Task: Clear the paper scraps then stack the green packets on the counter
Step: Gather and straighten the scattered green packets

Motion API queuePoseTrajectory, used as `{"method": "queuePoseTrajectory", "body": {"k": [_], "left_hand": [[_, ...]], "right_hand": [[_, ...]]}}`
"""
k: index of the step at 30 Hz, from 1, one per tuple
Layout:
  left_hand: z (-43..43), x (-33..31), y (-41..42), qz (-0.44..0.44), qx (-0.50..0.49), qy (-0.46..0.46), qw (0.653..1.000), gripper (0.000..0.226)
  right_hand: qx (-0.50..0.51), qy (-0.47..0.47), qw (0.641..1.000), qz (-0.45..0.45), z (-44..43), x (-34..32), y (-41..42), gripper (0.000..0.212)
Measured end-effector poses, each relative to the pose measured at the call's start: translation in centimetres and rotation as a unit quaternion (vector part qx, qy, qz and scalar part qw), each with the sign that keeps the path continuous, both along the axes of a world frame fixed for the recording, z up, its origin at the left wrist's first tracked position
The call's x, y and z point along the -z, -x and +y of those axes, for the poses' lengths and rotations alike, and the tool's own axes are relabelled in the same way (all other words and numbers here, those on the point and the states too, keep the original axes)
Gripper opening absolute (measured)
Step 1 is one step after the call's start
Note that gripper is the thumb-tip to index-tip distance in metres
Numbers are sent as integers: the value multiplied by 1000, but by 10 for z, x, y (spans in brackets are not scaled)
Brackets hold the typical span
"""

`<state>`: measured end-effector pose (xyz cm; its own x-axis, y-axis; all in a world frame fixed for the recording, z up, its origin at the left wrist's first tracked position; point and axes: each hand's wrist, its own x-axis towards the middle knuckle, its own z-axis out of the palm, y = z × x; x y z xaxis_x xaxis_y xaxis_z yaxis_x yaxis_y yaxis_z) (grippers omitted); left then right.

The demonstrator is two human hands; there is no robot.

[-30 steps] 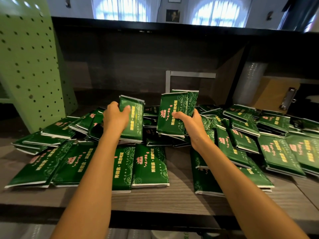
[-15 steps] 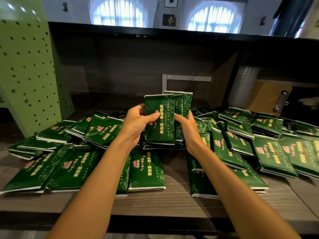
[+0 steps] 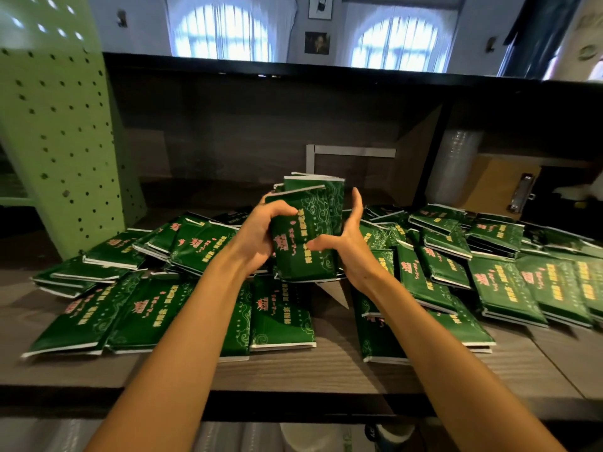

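Note:
Several dark green packets with pink and yellow print lie scattered over the wooden counter point(image 3: 310, 370). Above the middle of the heap I hold a small upright bundle of green packets point(image 3: 306, 230) between both hands. My left hand point(image 3: 257, 233) grips the bundle's left side, thumb across the front packet. My right hand point(image 3: 349, 246) presses its right side, thumb on the front and fingers raised along the edge. Loose packets lie to the left point(image 3: 98, 314) and to the right point(image 3: 505, 288). No paper scraps are visible.
A green perforated panel point(image 3: 58, 141) stands at the left. A dark back wall and overhanging shelf close off the rear. A metal frame point(image 3: 352, 151), a roll of clear cups point(image 3: 456, 168) and a brown clipboard point(image 3: 502, 184) sit at the back right.
My hands, each holding packets apart one second ago, have come together at the centre. The packets are now merged into one upright bundle held between both hands.

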<state>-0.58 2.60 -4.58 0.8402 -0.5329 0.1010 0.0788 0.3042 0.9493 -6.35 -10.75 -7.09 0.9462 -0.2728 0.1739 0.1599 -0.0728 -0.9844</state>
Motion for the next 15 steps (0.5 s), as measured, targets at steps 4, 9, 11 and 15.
{"method": "queuePoseTrajectory", "body": {"k": [4, 9, 11, 15], "left_hand": [[16, -2, 12, -65, 19, -6, 998, 67], [29, 20, 30, -132, 41, -63, 988, 102], [29, 27, 36, -152, 50, -84, 984, 113], [28, 26, 44, -154, 31, -101, 982, 126]], "right_hand": [[-61, 13, 998, 20, 4, -4, 6, 125], [-125, 61, 989, 58, 5, 2, 23, 101], [-116, 66, 989, 60, 5, 5, 31, 99], [-96, 48, 992, 58, 6, 12, 41, 107]]}}
